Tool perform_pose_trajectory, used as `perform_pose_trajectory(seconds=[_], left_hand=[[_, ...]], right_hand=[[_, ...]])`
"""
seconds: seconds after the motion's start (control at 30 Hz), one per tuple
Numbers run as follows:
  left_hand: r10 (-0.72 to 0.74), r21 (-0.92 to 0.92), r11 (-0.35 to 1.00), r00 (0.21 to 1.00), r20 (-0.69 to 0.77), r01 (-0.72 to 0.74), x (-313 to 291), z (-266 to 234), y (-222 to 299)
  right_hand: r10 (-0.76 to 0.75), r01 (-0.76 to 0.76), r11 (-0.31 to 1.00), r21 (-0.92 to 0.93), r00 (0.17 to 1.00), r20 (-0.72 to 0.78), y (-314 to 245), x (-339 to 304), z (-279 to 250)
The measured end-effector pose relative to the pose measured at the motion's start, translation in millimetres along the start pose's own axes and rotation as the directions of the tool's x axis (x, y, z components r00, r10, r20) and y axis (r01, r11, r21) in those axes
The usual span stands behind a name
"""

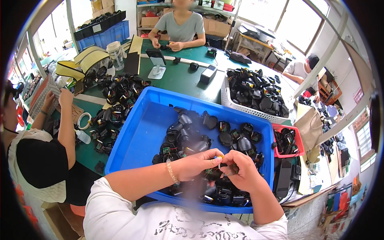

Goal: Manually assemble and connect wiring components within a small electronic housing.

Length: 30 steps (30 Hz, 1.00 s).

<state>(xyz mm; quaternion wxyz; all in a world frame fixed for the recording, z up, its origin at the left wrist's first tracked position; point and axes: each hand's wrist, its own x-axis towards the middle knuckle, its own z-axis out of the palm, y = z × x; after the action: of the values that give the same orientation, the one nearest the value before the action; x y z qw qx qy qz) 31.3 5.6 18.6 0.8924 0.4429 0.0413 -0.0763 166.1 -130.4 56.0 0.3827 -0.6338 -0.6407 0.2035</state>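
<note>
Wide fisheye view from head height, facing down and forward; blue tub point(138, 130) close below.

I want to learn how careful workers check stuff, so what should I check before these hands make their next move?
1. Left hand and right hand above the big blue plastic tub: ok.
2. Left fingers pinching the small yellow part: ok.
3. Right fingers' grip firm: cannot tell, partly hidden.
4. Black rounded plastic pieces in the tub neatly arranged: not ok, jumbled.
5. White perforated plastic basket upright: ok, heaped full.
</note>
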Motion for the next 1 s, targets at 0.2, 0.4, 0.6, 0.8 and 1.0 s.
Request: perform_pose_trajectory(seconds=[0.2,0.4,0.6,0.8,1.0], left_hand=[[-0.006,0.067,0.998,1.0,0.02,0.005,-3.0,3.1,3.2],[0.0,0.016,1.0,1.0,0.019,-0.001,-5.6,5.9,6.0],[0.044,0.024,0.999,0.999,0.02,-0.044,-7.0,5.1,5.9],[0.061,0.008,0.998,0.998,0.014,-0.061,-9.9,8.6,7.8],[0.251,0.226,0.949,0.96,-0.122,-0.22,3.4,6.2,-7.5]], right_hand=[[-0.012,0.011,0.999,0.039,1.0,0.015,0.5,-0.6,-0.6],[-0.07,0.077,0.992,0.1,0.995,-0.071,3.6,-0.6,3.2],[-0.254,0.252,0.967,-0.029,0.96,-0.115,9.3,1.2,2.0],[-0.195,0.224,0.961,0.164,0.964,-0.179,6.4,0.9,9.5],[-0.108,0.144,0.976,0.163,0.972,-0.209,13.9,-3.7,8.9]])
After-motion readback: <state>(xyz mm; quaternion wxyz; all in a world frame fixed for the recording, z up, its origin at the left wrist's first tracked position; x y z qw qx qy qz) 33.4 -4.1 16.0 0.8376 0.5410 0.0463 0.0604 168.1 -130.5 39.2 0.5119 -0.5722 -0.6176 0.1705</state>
